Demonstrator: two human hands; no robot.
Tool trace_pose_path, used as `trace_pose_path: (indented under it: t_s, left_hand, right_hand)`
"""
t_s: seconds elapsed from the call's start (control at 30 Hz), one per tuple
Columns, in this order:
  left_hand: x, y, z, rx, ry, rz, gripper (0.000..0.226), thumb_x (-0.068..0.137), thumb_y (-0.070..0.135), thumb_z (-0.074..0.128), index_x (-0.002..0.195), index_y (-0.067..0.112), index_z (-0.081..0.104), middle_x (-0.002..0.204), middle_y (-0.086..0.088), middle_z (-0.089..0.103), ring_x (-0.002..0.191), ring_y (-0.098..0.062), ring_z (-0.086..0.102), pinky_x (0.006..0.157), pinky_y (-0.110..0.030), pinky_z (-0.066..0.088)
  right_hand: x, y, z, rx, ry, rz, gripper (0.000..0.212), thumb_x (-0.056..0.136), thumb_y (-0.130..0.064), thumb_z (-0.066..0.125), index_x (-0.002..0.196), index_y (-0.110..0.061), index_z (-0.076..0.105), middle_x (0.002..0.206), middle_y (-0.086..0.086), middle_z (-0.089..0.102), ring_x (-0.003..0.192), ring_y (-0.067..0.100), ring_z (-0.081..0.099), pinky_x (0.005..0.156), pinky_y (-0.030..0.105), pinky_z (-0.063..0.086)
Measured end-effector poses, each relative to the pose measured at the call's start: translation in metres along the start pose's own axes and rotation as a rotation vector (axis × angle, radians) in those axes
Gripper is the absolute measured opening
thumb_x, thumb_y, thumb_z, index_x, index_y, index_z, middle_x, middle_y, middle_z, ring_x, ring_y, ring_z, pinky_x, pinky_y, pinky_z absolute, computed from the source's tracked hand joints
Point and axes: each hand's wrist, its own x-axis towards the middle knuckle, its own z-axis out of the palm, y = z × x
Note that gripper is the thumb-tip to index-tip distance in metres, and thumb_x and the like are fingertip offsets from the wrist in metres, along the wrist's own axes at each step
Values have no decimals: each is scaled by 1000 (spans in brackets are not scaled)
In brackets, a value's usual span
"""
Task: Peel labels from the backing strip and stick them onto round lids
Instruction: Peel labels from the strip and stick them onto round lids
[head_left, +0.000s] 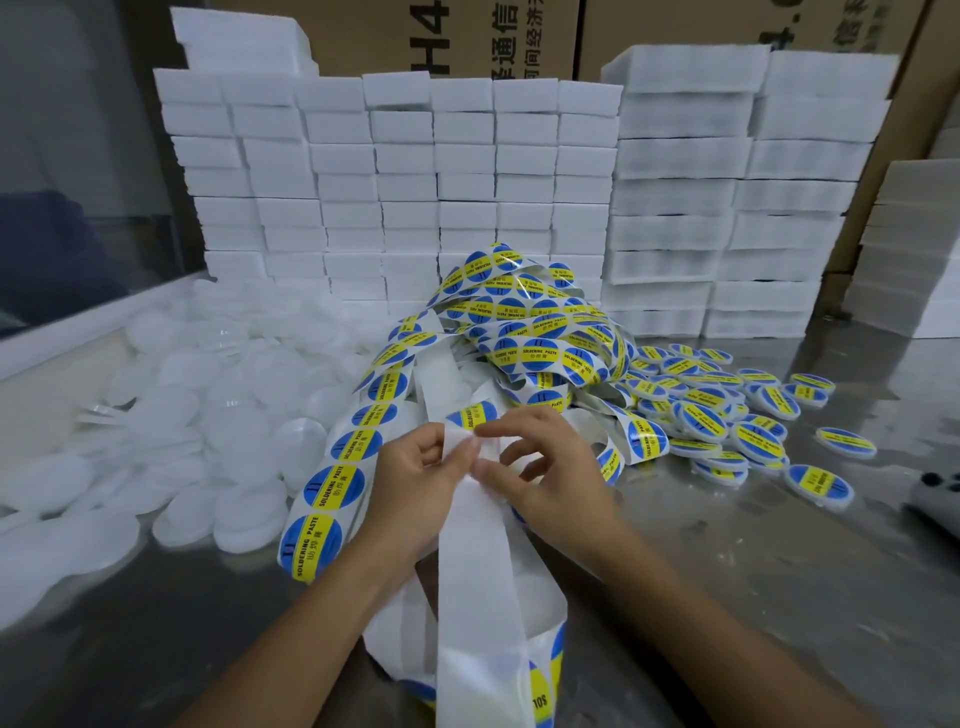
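White backing strip (478, 561) runs near, pinched by the left hand (421, 483) to keep it taut. Right hand (540, 467) pinches it too, to lift the next label (475, 415)

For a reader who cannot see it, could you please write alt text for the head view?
Both hands, left hand and right hand, pinch a white backing strip beside a blue-and-yellow label; plain white lids lie left, labelled lids right.

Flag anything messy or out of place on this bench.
The label strip lies in a tangled heap mid-bench, not rolled. Labelled lids are strewn loosely at right, blank lids heaped at left. Nothing looks damaged.
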Motion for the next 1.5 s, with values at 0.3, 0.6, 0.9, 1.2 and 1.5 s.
trace_pose_path:
  t_s: [0.3,0.6,0.9,1.2,1.5]
  left_hand:
    - [-3,1,8,165,-93,94,29,93,14,62,90,-15,56,78,-31,59,72,-23,51,67,-48,48]
    - [-6,12,1,64,-116,27,40,97,20,56,74,-12,50,63,-12,45,59,-19,44,51,-28,38]
    - [-7,12,2,61,-171,71,34,78,30,59,76,-4,51,68,-14,48,66,-24,45,62,-40,38]
    - [-5,5,-1,201,-167,136,11,83,21,60,82,20,71,77,-9,70,71,-24,64,64,-40,52]
    - [2,-7,1,306,1,127,18,84,14,70,84,26,56,75,4,71,66,-8,68,61,-26,56]
  right_hand:
    - [11,1,-22,-520,44,-454,9,86,-19,76,92,-14,80,89,1,69,79,18,66,64,36,54]
    - [7,-9,-18,-489,-8,-526,9,89,-16,73,95,-11,77,84,2,72,69,20,66,62,41,52]
    - [1,-10,-12,-403,56,-400,5,88,-9,70,91,-10,73,82,0,70,67,11,63,62,31,52]
    - [13,-15,-16,832,77,840,10,83,-9,70,76,-9,63,63,1,50,50,9,42,48,19,37]
    - [13,-19,-10,1282,265,769,11,87,-9,68,78,-4,68,73,6,65,52,9,58,47,18,49]
